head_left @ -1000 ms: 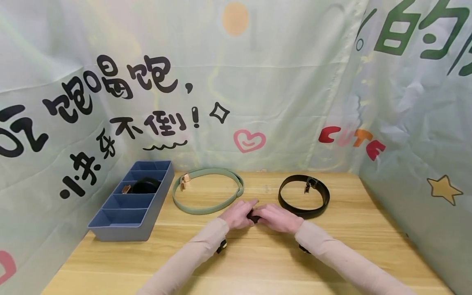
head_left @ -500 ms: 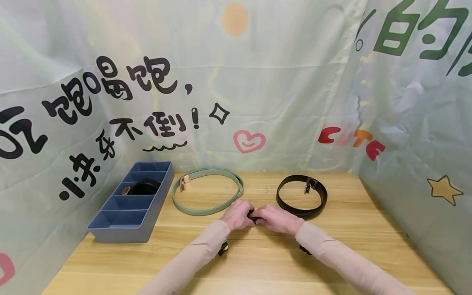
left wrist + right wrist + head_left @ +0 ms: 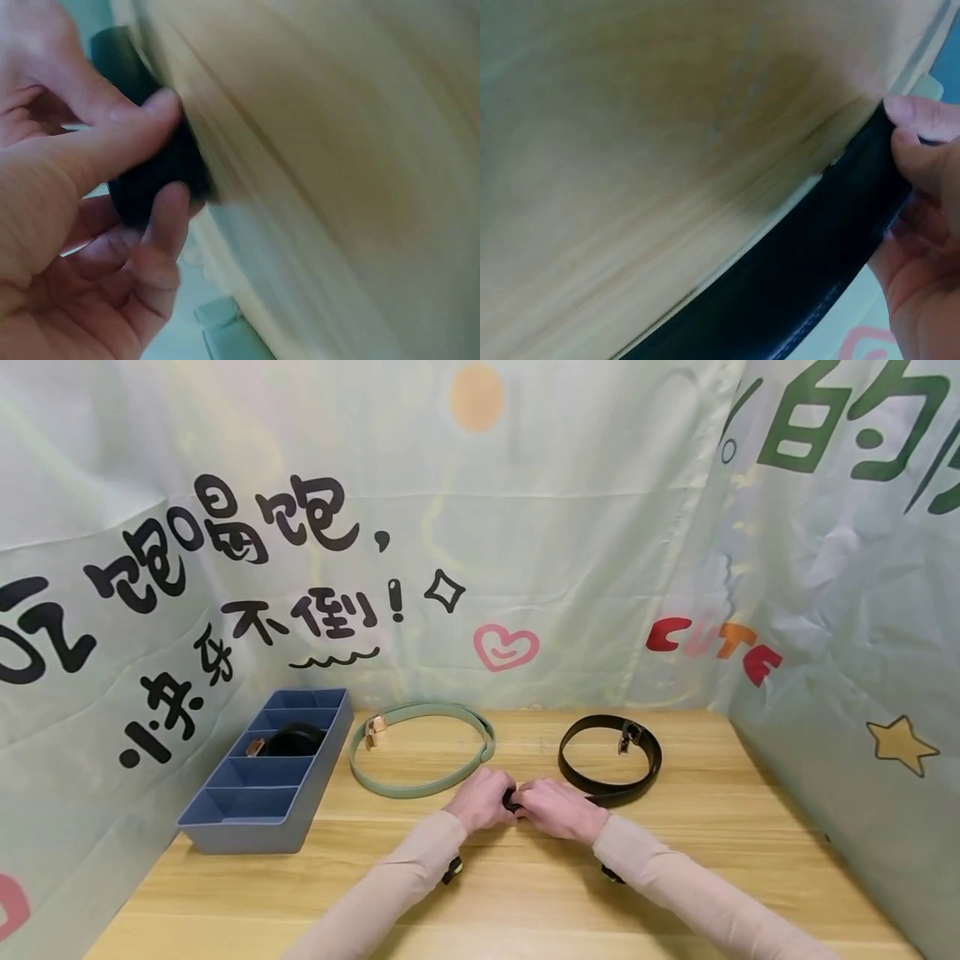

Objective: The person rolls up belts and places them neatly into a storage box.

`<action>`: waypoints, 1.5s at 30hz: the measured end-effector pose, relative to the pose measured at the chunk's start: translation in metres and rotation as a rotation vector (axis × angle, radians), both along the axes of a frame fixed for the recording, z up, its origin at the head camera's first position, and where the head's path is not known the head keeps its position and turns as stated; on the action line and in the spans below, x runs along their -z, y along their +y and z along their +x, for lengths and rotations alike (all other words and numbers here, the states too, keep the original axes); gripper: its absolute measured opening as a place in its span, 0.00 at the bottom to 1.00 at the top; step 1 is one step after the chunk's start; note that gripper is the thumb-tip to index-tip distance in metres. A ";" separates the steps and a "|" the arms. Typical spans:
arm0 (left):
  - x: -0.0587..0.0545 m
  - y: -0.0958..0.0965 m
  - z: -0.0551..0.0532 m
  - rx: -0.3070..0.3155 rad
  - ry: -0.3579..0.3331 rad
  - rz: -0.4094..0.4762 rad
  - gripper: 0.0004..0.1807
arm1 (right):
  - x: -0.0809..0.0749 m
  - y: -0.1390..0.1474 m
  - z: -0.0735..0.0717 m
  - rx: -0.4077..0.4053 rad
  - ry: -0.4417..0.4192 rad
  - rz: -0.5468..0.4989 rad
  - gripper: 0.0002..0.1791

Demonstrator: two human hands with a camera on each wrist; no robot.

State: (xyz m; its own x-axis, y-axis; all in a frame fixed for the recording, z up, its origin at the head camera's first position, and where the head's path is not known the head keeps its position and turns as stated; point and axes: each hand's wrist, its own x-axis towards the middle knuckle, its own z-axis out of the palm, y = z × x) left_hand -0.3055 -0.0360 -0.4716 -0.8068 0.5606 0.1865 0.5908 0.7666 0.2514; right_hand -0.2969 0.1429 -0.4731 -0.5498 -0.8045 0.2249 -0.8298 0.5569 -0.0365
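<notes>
1) The left hand (image 3: 480, 797) and the right hand (image 3: 561, 810) work close together near the middle of the table (image 3: 480, 914), both pinching one end section of the belt (image 3: 621, 795)

2) How that section is curled or folded is hidden: knuckles cover most of it in the head view, and the dim, blurred left wrist view gives only a rounded black part under the thumb

3) The belt passes behind the right hand and widens into a loop standing on edge to the right; its buckle (image 3: 632, 737), at the back, is too small to read in detail

4) In the right wrist view the hand is cut off by the right border, and the belt leaves at the bottom

5) Both sleeves (image 3: 382, 885) run out of the frame; the dark object (image 3: 452, 868) under the left cuff is mostly covered

6) The green belt (image 3: 412, 792) lies ringed just beyond the left hand; whether they touch is unclear

7) The tray (image 3: 247, 839) stands by the left cloth, a black coil (image 3: 294, 739) partly hidden in its middle compartment

8) Cloth (image 3: 585, 568) bounds the table at back and sides; wood shows between the two loops, widely toward the right side, and between the sleeves
</notes>
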 end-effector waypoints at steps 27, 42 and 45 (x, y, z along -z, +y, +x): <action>-0.007 -0.003 -0.013 0.179 -0.112 -0.059 0.12 | 0.001 0.014 -0.004 -0.159 -0.085 -0.127 0.10; -0.002 0.001 -0.002 0.088 0.078 -0.106 0.20 | 0.001 0.004 -0.001 -0.081 -0.072 -0.044 0.08; -0.001 -0.002 -0.003 0.117 0.017 -0.080 0.37 | 0.002 0.010 -0.002 -0.124 -0.056 -0.047 0.12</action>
State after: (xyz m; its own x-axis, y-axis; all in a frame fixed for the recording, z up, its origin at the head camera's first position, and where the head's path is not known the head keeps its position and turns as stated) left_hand -0.3081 -0.0383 -0.4705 -0.7324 0.6641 0.1504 0.6808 0.7097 0.1814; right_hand -0.2990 0.1526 -0.4749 -0.4597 -0.8561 0.2360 -0.8880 0.4469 -0.1086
